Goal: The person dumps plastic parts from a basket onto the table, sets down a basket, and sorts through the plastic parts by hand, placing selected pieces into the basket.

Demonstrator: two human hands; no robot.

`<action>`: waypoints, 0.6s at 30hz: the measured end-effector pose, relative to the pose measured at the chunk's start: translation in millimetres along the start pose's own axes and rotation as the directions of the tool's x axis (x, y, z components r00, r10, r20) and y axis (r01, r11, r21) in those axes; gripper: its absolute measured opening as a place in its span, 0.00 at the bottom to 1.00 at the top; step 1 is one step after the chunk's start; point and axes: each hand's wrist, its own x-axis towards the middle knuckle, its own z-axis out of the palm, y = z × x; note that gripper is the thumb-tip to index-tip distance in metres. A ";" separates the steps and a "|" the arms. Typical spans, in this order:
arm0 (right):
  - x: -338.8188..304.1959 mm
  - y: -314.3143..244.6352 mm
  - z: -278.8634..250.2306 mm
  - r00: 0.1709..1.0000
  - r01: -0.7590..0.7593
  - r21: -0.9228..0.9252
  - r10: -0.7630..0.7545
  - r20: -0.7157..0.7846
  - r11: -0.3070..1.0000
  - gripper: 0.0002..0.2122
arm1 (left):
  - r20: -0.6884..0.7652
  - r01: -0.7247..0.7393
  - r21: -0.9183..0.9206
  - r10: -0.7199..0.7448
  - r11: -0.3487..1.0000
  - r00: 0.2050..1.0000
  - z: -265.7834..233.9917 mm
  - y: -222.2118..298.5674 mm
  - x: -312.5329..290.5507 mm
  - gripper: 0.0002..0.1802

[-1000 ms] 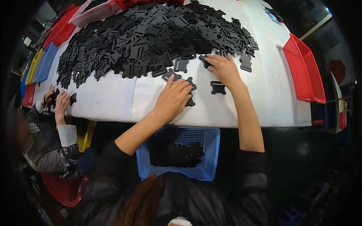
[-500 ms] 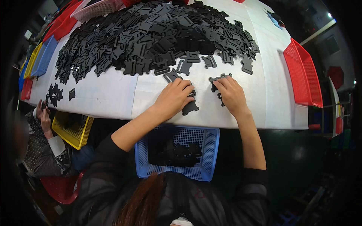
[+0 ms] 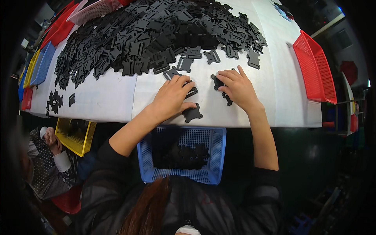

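Observation:
My left hand lies over several flat black slotted buckle plates at the table's front. Its fingertips touch a slotted plate partly hidden beneath them. Apart from the fingers, its thumb rests at the edge of a lower plate. Another plate lies just beyond the knuckles. My right hand has thumb and fingers about a dark plate, its index finger raised. Under that hand a further plate is partly covered.
A large heap of black plates covers the table's far side. A blue basket with black parts stands below the front edge. At the right edge is a red basket. A co-worker's hands are at left, near a yellow basket.
My left thumb has moved away from the fingers, and the lower plate shows more fully, turned and separate. My right index finger has lifted. The co-worker's hands have drawn back from the table.

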 end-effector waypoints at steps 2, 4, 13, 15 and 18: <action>1.6 0.7 3.6 0.995 0.077 -0.079 -0.082 -0.062 0.994 0.17 | 0.018 -0.012 -0.012 0.013 1.000 1.000 0.2 -2.2 1.8 0.28; 8.1 -1.7 6.0 0.992 0.050 -0.244 -0.077 -0.102 0.969 0.13 | -0.013 0.020 -0.015 -0.020 1.000 1.000 3.9 -6.7 2.1 0.28; 3.1 21.4 -18.8 0.926 -0.356 0.211 0.374 -0.051 0.910 0.17 | -0.077 0.146 -0.188 -0.163 0.971 0.984 7.6 -0.7 6.7 0.14; -6.3 18.3 -15.2 0.940 -0.334 0.142 0.340 -0.018 0.932 0.19 | 0.034 0.283 -0.315 -0.287 0.906 0.957 0.4 7.3 19.2 0.12; -7.2 13.1 -5.2 0.953 -0.298 0.047 0.300 -0.051 0.953 0.17 | -0.120 0.230 -0.317 -0.280 0.920 0.953 9.3 -5.7 25.1 0.10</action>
